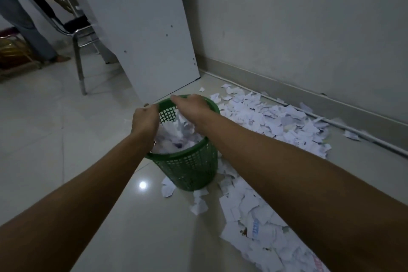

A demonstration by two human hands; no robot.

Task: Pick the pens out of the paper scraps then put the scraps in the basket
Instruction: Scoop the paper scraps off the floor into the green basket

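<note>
Head view: left hand [144,120] and right hand [191,106] both grip the rim of the green basket [187,168]; paper scraps [276,121] lie right of them.

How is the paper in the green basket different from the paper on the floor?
The scraps in the basket sit bunched inside the green basket; the scraps on the floor lie spread flat along the wall. Both hands are over the basket scraps; nothing touches the floor scraps. Both are torn white paper.

Basket [189,168] on floor [55,139]; scraps [276,121] in it, right, behind.
</note>
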